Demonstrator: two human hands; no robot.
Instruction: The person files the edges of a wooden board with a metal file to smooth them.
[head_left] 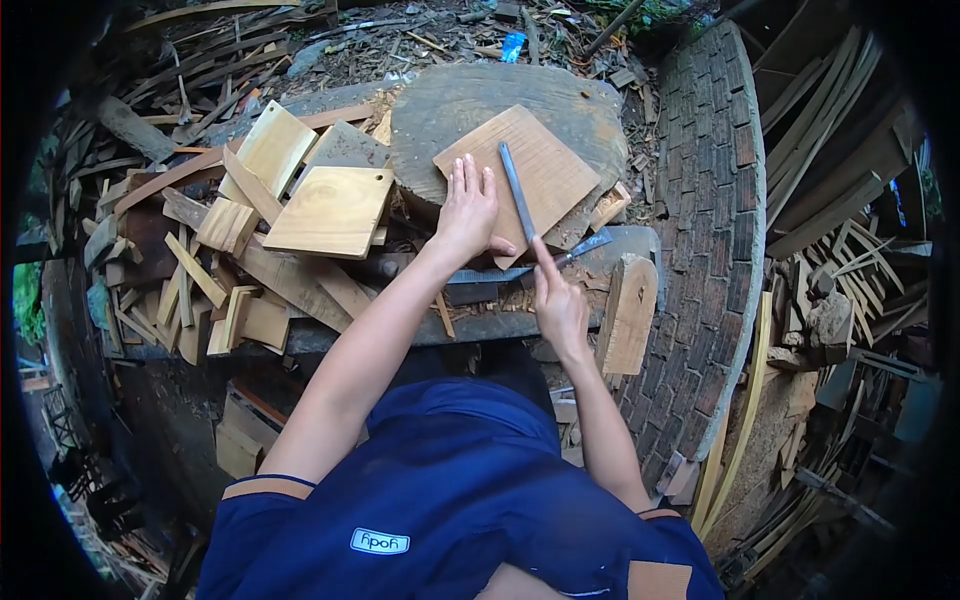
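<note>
Holds the left hand (466, 212) palm down on the left side of a square brown board (550, 165), with fingers straight, slightly spread and pointing far, and with the thumb reaching right, close to the board's near corner. Grips the near end of a narrow dark metal tool (516, 188) in the right hand (562, 308), with fingers curled in around it and the index finger laid straight along it. Points the tool far and a little left, over the middle of the board. Cannot tell from this angle about contact along the tool's underside.

Rests the board on a wide wooden stump (425, 115), with corners turned roughly far, near, left and right. Seen just near of the board: a bluish metal strip (485, 276), running left to right toward the right hand. Standing to the right of that hand: a wood block (630, 310) with a rounded top. Lying left of the left forearm: a pale board (330, 212) with a corner hole, and farther off, a second pale board (272, 142), also with a hole. Heaped left and near of these: wood offcuts (265, 322). Farther right: a curved brick-patterned surface (705, 190). Far beyond the stump: a blue scrap (513, 46) amid litter.
</note>
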